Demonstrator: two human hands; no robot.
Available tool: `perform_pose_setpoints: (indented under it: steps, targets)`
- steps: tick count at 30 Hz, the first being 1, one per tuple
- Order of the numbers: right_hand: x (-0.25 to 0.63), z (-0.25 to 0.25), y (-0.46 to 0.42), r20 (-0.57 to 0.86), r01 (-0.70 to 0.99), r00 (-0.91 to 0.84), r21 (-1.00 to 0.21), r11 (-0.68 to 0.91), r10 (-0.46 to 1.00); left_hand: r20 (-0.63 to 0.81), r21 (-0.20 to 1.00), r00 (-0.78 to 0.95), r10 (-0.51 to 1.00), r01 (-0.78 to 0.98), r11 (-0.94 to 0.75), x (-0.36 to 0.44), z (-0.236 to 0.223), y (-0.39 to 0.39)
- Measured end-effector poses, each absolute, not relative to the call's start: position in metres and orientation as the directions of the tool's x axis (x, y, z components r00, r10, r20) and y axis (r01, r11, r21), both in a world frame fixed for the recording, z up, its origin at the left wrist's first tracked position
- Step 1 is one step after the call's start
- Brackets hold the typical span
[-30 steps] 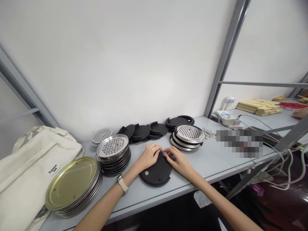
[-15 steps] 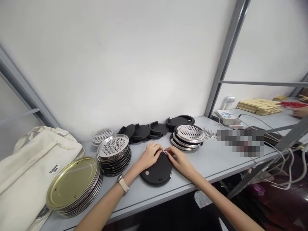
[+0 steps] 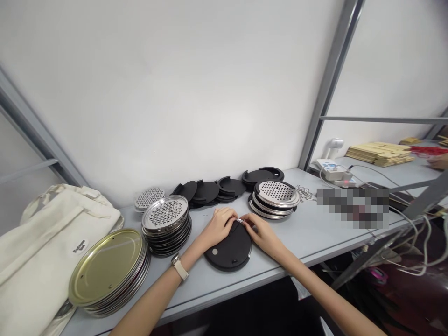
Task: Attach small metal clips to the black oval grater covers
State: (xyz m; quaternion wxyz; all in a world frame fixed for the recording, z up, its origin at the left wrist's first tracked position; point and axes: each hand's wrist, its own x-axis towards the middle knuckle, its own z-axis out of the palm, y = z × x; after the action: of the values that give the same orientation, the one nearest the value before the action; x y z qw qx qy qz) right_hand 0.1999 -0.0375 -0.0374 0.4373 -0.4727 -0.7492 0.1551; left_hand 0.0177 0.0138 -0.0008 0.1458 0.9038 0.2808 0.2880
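A round black disc (image 3: 227, 254) lies flat on the shelf in front of me, with a pale round spot at its left and a small slot near its front edge. At its far edge is a small shiny metal piece (image 3: 240, 220), mostly covered by fingertips. My left hand (image 3: 220, 226) is closed over the disc's far left, its fingertips pinching at that piece. From the right, my right hand (image 3: 261, 233) pinches the same piece between thumb and fingers. A stack of perforated metal graters (image 3: 276, 193) with black discs between them stands beyond my right hand.
More graters (image 3: 166, 212) are stacked at left, behind gold-coloured metal lids (image 3: 108, 266). Black discs (image 3: 206, 191) line the wall. Bent wire pieces (image 3: 305, 193) lie at right. A cream canvas bag (image 3: 49, 252) rests far left; a metal upright (image 3: 329, 88) stands right.
The view has shifted very slightly. Both hands stay at the disc's far edge, with only slight finger movement around the small metal piece.
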Motion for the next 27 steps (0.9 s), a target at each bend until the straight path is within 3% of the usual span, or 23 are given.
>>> perform_pose_setpoints:
  steps: [27]
  targets:
    - [0.1984,-0.0420,-0.0370,0.551,0.596,-0.149,-0.612,0.520,0.821,0.444,0.399,0.684,0.579,0.428,-0.811,0.0161,-0.0059,0.0152]
